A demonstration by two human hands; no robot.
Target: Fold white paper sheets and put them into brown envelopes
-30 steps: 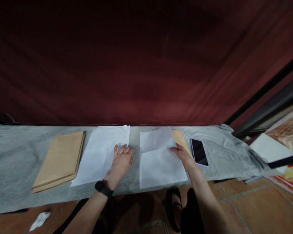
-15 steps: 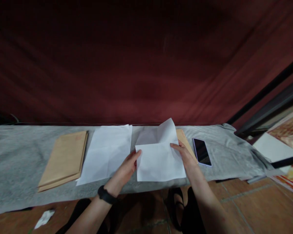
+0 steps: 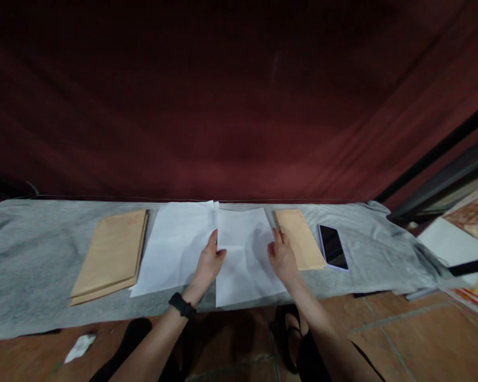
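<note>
A white sheet of paper with a crease across it lies opened out between my hands, low over the grey cloth. My left hand is closed on its left edge, thumb on top. At the right edge, my right hand pinches the paper, its thumb over the sheet and part of the fingers hidden. To the left is a stack of white paper, partly behind my left hand. Just right of my right hand is a small brown envelope pile.
Larger brown envelopes are stacked at the left of the grey cloth. A phone lies at the right. Behind hangs a dark red curtain. A crumpled white scrap is on the tiled floor.
The sheet's upper part, folded and curling before, is now spread flat. Both hands have shifted left a little, and more of the small brown envelopes shows.
</note>
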